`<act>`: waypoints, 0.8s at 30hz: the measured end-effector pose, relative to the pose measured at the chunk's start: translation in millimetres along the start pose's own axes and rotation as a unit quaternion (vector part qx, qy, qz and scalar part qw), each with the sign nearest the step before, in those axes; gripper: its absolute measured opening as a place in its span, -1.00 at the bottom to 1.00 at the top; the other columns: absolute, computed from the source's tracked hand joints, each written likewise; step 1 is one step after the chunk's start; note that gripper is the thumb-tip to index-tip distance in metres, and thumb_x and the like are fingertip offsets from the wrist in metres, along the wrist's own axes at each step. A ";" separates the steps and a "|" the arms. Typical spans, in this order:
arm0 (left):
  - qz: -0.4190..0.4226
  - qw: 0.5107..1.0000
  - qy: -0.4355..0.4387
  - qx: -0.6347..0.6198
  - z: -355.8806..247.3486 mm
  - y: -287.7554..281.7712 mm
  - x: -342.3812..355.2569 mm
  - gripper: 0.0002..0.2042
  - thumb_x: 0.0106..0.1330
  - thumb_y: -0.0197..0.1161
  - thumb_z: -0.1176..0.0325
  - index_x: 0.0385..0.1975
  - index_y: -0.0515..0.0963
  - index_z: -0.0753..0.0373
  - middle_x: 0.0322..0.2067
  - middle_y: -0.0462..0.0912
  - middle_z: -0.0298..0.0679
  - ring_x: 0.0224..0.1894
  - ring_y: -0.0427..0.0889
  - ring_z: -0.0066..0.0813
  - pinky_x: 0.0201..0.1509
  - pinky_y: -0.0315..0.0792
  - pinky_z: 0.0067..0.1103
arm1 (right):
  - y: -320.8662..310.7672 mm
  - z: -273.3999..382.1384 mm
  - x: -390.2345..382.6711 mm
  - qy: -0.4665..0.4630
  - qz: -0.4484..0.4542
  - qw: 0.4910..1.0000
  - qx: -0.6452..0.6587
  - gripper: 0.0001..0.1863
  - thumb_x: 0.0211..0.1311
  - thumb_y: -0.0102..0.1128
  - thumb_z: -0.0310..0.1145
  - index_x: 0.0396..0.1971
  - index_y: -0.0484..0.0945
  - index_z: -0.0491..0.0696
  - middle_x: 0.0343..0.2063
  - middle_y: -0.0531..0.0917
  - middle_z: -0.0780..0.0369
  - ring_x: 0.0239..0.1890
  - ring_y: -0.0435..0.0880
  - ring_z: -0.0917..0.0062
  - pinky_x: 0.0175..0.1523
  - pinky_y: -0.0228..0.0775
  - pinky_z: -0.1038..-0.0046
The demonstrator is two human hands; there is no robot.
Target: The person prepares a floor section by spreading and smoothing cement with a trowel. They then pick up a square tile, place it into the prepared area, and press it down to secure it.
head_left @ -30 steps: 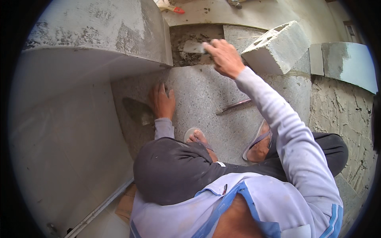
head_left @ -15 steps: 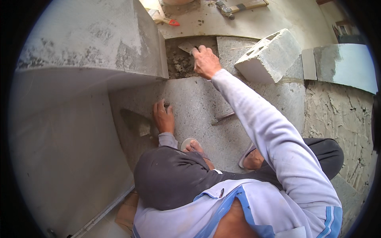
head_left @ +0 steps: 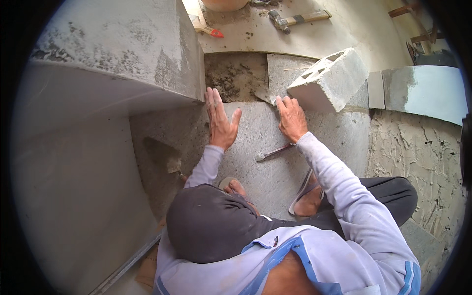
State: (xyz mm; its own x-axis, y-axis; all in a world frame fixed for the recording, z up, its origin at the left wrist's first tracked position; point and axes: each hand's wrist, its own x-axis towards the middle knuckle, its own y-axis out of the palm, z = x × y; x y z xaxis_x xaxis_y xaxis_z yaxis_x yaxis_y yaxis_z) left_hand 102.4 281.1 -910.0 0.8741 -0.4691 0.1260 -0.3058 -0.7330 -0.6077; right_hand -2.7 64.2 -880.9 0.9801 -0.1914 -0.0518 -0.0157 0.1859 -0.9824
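From my remote post I catalogued, left to right: one dark trowel (head_left: 161, 155), lying on the floor; the left hand (head_left: 222, 129), holding nothing, fingers straight and thumb apart, at the near edge of a recess (head_left: 253, 78) containing lumpy mortar (head_left: 227, 83). I then listed one pale trowel (head_left: 264, 95), at the recess's near right corner, pinched in the right hand (head_left: 293, 122), and one hollow block (head_left: 330, 81), just beside that hand.

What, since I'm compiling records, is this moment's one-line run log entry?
left hand: open, at recess edge; right hand: holding trowel; concrete block: beside right hand; hammer: lying beyond block
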 end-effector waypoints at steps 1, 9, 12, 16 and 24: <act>-0.006 1.000 -0.005 -0.013 1.2 5.2 9.8 -0.17 0.42 0.15 0.17 0.46 -0.21 0.41 0.48 -0.23 0.16 0.53 -0.19 0.06 0.57 -0.19 -0.24 | 1.0 0.7 3.2 0.000 0.009 1.000 -0.002 -0.43 -0.01 0.10 -0.63 0.13 0.47 -0.17 -0.22 0.50 0.12 -0.13 0.49 0.23 0.00 0.43 0.31; 0.046 0.989 -0.139 0.036 25.4 34.9 48.0 -0.17 0.45 0.06 0.08 0.45 -0.24 0.46 0.46 -0.26 0.26 0.51 -0.23 0.22 0.56 -0.21 -0.18 | 19.0 21.7 43.7 -0.030 -0.002 0.998 0.046 -0.46 0.00 0.15 -0.56 0.10 0.56 -0.05 -0.13 0.55 0.22 -0.04 0.50 0.29 0.02 0.40 0.31; 0.092 0.983 -0.127 0.095 35.9 40.7 57.1 -0.22 0.44 0.06 0.08 0.43 -0.12 0.49 0.44 -0.19 0.30 0.48 -0.17 0.30 0.55 -0.16 -0.16 | 28.2 32.9 61.4 -0.053 0.004 0.997 0.055 -0.48 0.01 0.14 -0.54 0.08 0.57 -0.04 -0.14 0.56 0.21 -0.04 0.50 0.28 -0.01 0.41 0.29; 0.059 0.990 -0.056 0.114 38.3 46.7 59.8 -0.30 0.44 0.06 0.17 0.38 0.01 0.56 0.41 -0.07 0.30 0.46 -0.10 0.34 0.53 -0.10 -0.12 | 31.2 33.8 77.3 -0.062 -0.005 0.995 0.077 -0.43 -0.07 0.21 -0.56 0.09 0.56 -0.08 -0.17 0.55 0.18 -0.07 0.50 0.26 -0.03 0.44 0.31; 0.005 0.995 -0.015 0.102 24.2 57.8 47.5 -0.32 0.36 0.19 0.32 0.36 0.05 0.54 0.35 0.08 0.20 0.39 0.05 0.18 0.49 -0.03 -0.12 | 28.0 42.7 51.2 -0.033 0.020 0.989 0.143 -0.46 -0.01 0.20 -0.54 0.10 0.51 -0.09 -0.13 0.51 0.15 -0.03 0.48 0.24 -0.02 0.45 0.24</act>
State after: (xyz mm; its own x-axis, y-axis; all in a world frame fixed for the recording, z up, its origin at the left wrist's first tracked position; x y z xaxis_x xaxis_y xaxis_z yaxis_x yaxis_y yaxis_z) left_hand 135.4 228.4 -958.1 0.8830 -0.4590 0.0977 -0.2344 -0.6117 -0.7555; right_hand 55.4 100.7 -903.5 0.9907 -0.1172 -0.0691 -0.0077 0.4588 -0.8885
